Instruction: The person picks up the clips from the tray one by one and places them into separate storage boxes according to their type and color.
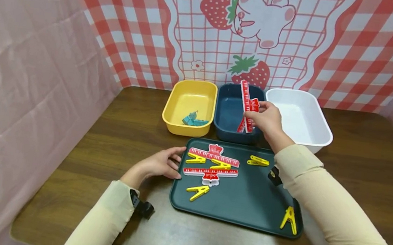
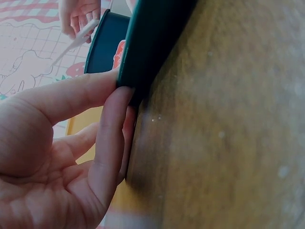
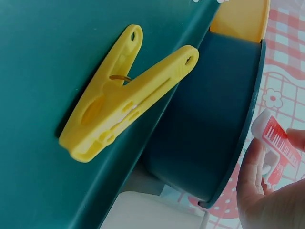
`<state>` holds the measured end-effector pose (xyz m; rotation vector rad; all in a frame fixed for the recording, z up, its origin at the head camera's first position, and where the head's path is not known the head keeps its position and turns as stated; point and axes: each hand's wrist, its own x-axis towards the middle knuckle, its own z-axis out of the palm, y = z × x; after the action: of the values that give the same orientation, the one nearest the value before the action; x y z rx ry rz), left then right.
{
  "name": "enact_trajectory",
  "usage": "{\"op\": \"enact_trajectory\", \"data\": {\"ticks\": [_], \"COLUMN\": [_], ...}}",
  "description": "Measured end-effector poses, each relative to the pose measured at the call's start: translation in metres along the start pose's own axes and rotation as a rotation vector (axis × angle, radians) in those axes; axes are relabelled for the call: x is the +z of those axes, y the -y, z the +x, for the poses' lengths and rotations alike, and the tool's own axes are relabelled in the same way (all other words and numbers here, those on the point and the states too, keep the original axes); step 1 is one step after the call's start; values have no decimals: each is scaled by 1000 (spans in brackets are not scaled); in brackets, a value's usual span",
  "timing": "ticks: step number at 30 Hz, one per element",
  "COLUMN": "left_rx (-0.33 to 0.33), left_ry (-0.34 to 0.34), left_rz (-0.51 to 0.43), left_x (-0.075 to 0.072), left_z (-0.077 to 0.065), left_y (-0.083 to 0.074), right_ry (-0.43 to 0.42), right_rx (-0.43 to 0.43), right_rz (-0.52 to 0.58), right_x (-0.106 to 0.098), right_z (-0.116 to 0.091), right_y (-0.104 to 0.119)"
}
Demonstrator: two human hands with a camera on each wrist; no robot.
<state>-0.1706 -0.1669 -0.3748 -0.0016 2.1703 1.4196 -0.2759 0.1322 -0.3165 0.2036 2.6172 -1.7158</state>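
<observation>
Between thumb and fingers, my right hand (image 1: pixel 267 118) pinches a red and white clip with a piano-key pattern (image 1: pixel 246 100), raised over the dark blue bin (image 1: pixel 222 131). Part of another red clip (image 1: pixel 241 126) shows inside that bin. My left hand (image 1: pixel 162 162) grips the left edge of the dark green tray (image 1: pixel 245 202); in the left wrist view, thumb and fingers (image 2: pixel 112 124) pinch its rim. On the tray lie two more red piano-key clips, one farther back (image 1: pixel 226 160) and one nearer (image 1: pixel 225 172). Several yellow clothespins (image 1: pixel 198 191) are scattered there too, one close up in the right wrist view (image 3: pixel 119 105).
A yellow bin (image 1: pixel 172 113) with teal clips (image 1: pixel 192 118) stands left of the blue one. To its right is a white bin (image 1: pixel 322 132), partly behind my right forearm. A checkered strawberry cloth (image 1: pixel 138 25) hangs behind the wooden table (image 1: pixel 105 144).
</observation>
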Motion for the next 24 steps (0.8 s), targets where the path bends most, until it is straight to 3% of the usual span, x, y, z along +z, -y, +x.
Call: {"op": "enact_trajectory", "data": {"ticks": [12, 20, 24], "left_rx": [-10, -11, -16], "left_ry": [-2, -5, -9], "left_rz": [-11, -17, -16], "left_x": [0, 1, 0], "left_z": [1, 2, 2], "left_y": [0, 0, 0], "right_ry": [-90, -2, 0], "right_rx": [30, 83, 78], "right_rz": [-58, -9, -30], "right_x": [12, 12, 11], "right_z": [19, 23, 21], "right_y": [8, 4, 1]}}
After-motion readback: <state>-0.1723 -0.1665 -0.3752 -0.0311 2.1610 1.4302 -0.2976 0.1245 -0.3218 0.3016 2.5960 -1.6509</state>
